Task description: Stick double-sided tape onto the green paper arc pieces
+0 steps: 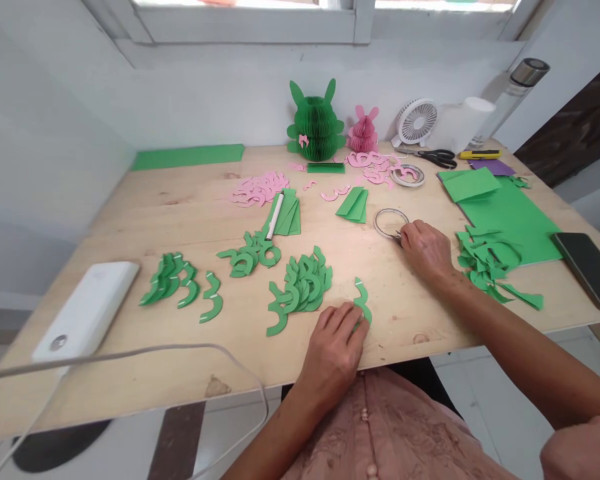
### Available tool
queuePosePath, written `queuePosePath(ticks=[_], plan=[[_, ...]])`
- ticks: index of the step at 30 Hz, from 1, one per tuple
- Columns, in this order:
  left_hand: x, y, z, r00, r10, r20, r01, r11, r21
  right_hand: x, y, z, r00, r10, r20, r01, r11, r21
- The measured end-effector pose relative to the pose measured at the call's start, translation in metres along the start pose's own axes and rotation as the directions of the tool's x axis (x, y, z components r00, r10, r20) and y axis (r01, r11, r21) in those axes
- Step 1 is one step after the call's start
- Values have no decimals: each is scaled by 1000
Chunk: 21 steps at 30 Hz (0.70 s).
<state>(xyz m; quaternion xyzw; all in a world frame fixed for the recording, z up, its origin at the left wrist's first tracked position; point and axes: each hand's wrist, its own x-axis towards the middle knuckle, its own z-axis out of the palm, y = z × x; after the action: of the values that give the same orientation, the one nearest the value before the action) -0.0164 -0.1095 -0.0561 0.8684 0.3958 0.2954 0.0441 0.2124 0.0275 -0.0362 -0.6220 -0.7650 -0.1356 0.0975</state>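
Note:
My left hand (337,340) is at the table's front edge, fingers curled over the lower end of a wavy green paper cutout (361,291). A small white strip shows near the cutout's top. Further up and to the right, my right hand (427,250) pinches the near edge of a thin, ring-shaped roll of tape (376,220); a small dark bit shows at its fingertips. Left of my left hand lies a heap of similar green cutouts (303,283). More cutouts with white strips (170,279) lie farther left, near a single one (211,298).
Green (314,127) and pink (363,131) honeycomb paper figures stand at the back. Pink cutouts (260,189), a white pen (275,217), scissors (437,157), a yellow cutter (480,154), green scraps (487,260), a phone (587,268) and a corded power bank (87,310) lie around.

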Motion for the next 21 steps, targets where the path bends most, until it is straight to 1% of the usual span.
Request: queuePosePath(ticks=[2,3,5,6,7,9,10,12,14,16,18,21], plan=[[0,0,0,1000,3,-3,-3,1000,0,0,0,-3,996,88,-31,-82,983,161],[0,0,0,1000,4,-4,-4,1000,1,0,0,-6,988,150,-36,-136,955,263],[0,0,0,1000,4,-9,-4,1000,2,-2,0,-14,960,280,-3,-245,845,475],[1,0,0,1000,4,-12,-4,1000,1,-5,-1,-19,944,328,38,-291,770,568],[1,0,0,1000,3,-15,-3,1000,-1,-9,-2,-24,931,352,94,-325,684,653],[1,0,0,1000,2,-18,-2,1000,-9,-20,-6,-34,926,313,212,-353,518,779],[1,0,0,1000,1,-18,-1,1000,-15,-28,-10,-38,929,264,259,-357,458,814],[0,0,0,1000,1,-15,-2,1000,-27,-44,-20,-45,930,165,328,-368,393,843],[0,1,-1,1000,0,-14,-1,999,-39,-59,-31,-49,919,66,388,-385,352,853],[-1,1,-3,1000,-7,-19,6,999,-52,-70,-42,-51,891,-37,453,-413,351,841],[-1,2,-5,1000,-19,-23,17,998,-60,-77,-51,-52,866,-118,485,-413,377,829],[-3,4,-6,999,-28,-16,27,998,-54,-80,-59,-51,855,-186,485,-355,471,807]])
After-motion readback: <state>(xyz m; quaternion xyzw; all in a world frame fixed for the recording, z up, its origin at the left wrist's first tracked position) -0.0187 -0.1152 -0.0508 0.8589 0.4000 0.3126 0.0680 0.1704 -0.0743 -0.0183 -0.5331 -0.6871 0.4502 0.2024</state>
